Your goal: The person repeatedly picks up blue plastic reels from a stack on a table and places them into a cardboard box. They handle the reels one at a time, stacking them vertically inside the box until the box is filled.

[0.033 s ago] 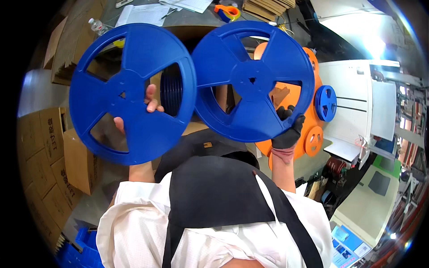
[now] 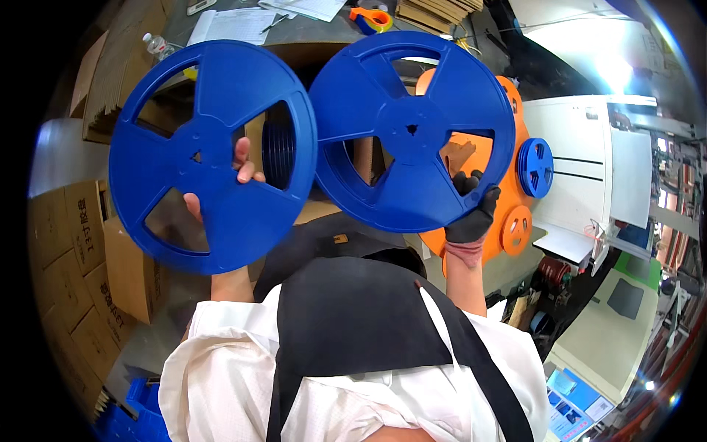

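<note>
Both of my hands hold up large blue plastic reels, side by side with their faces toward me. My bare left hand [image 2: 243, 162] grips the left reel [image 2: 243, 81] from behind, its fingertips and thumb showing through two cut-outs beside the hub. In a black glove, my right hand [image 2: 473, 221] holds the lower right rim of the right reel [image 2: 394, 195], with fingers in a cut-out and the thumb at the outer edge. The rims lie close together at the middle. Through the left reel's cut-out shows a stack of dark blue reels [image 2: 278, 151].
On the back table lie papers [image 2: 228, 26], an orange tape dispenser [image 2: 374, 20], a bottle [image 2: 157, 46] and flat cardboard [image 2: 434, 13]. Cartons [image 2: 70, 258] stand left. Right are an orange board [image 2: 479, 158], small blue reels [image 2: 536, 168], an orange disc [image 2: 516, 230] and a white cabinet [image 2: 571, 140].
The left reel and my left hand have shifted slightly left and down. The right reel has moved slightly left and up. Both grips stay the same.
</note>
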The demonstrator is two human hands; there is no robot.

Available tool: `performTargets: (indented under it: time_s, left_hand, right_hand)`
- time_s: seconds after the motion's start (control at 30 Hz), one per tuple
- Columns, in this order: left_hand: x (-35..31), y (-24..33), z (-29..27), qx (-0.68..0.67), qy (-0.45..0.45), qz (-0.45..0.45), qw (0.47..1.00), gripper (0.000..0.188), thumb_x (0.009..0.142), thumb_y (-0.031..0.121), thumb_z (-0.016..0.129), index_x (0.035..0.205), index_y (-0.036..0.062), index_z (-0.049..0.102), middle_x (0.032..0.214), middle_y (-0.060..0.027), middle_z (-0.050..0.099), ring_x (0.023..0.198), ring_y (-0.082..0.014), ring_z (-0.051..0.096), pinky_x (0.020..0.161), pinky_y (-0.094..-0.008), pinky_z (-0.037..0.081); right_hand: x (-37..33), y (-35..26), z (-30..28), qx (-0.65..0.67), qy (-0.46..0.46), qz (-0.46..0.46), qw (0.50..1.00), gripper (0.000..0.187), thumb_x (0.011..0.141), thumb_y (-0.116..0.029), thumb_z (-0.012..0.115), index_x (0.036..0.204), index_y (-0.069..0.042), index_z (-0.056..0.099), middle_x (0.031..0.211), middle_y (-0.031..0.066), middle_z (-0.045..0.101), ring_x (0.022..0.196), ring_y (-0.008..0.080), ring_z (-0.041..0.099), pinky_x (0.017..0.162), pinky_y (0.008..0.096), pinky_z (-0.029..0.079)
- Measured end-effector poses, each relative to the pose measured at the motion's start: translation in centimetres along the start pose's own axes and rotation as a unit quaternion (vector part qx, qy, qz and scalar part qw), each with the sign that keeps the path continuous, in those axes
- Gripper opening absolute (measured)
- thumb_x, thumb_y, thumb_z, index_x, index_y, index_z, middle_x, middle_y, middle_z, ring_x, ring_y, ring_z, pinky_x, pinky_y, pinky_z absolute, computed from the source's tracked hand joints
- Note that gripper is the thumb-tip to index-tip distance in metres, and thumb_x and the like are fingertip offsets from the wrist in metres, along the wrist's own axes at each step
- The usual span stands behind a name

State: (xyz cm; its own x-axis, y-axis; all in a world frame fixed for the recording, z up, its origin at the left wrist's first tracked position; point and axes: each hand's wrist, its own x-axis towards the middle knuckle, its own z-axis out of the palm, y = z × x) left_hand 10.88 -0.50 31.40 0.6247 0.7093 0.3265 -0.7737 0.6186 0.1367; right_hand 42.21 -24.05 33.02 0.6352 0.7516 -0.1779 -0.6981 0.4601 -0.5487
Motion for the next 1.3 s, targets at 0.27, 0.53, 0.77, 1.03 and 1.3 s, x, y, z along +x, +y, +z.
performTargets:
  time_s: [0.27, 0.53, 0.77, 1.03, 1.3]
  left_hand:
    - [1.5, -2.6, 0.8, 0.261, 0.365, -0.065, 0.891, 0.064, 0.089, 0.035, 0.061, 0.136, 0.0022, 0.033, 0.121, -0.0159, 0.052, 0.107, -0.0234, 0.054, 0.096, -0.0367, 0.043]
    - [4.2, -12.3, 0.0, 0.243, 0.332, -0.172, 0.895, 0.056, 0.088, 0.019, 0.065, 0.136, 0.0120, 0.037, 0.107, -0.0098, 0.058, 0.096, -0.0202, 0.058, 0.084, -0.0350, 0.050]
    - [0.3, -6.5, -0.9, 0.025, 0.255, -0.163, 0.953, 0.070, 0.086, 0.029, 0.063, 0.142, 0.0030, 0.029, 0.134, -0.0164, 0.048, 0.118, -0.0269, 0.053, 0.100, -0.0444, 0.045]
    - [-0.5, -5.4, -1.8, -0.203, 0.114, -0.114, 0.966, 0.080, 0.084, 0.058, 0.058, 0.136, 0.0013, 0.037, 0.128, -0.0153, 0.050, 0.121, -0.0287, 0.050, 0.106, -0.0440, 0.040]
    - [-1.2, -4.7, -2.9, -0.172, 0.181, -0.105, 0.963, 0.080, 0.083, 0.061, 0.057, 0.134, 0.0024, 0.039, 0.126, -0.0135, 0.052, 0.120, -0.0295, 0.051, 0.107, -0.0444, 0.038]
  right_hand:
    - [-0.7, 1.7, 5.1, -0.119, 0.026, -0.038, 0.992, 0.054, 0.095, -0.048, 0.046, 0.120, 0.000, 0.052, 0.113, 0.0155, 0.064, 0.113, 0.0327, 0.056, 0.096, 0.0476, 0.045]
    - [-4.9, 7.6, 7.9, -0.768, -0.116, -0.267, 0.570, 0.032, 0.089, -0.002, 0.051, 0.120, 0.005, 0.052, 0.106, 0.0195, 0.061, 0.101, 0.0305, 0.059, 0.088, 0.0398, 0.046]
    - [-1.5, 2.1, 9.2, -0.369, 0.018, -0.162, 0.915, 0.046, 0.096, -0.035, 0.049, 0.121, 0.003, 0.051, 0.116, 0.0186, 0.058, 0.111, 0.0334, 0.055, 0.099, 0.0449, 0.042]
    - [0.9, -5.7, -5.5, -0.091, 0.059, -0.087, 0.990, 0.055, 0.089, -0.046, 0.054, 0.125, -0.005, 0.054, 0.123, 0.0117, 0.060, 0.119, 0.0321, 0.052, 0.105, 0.0546, 0.035]
    - [0.7, -5.1, -5.7, -0.045, 0.047, -0.032, 0.997, 0.050, 0.088, -0.041, 0.061, 0.122, -0.004, 0.057, 0.124, 0.0120, 0.060, 0.123, 0.0304, 0.049, 0.106, 0.0568, 0.034]
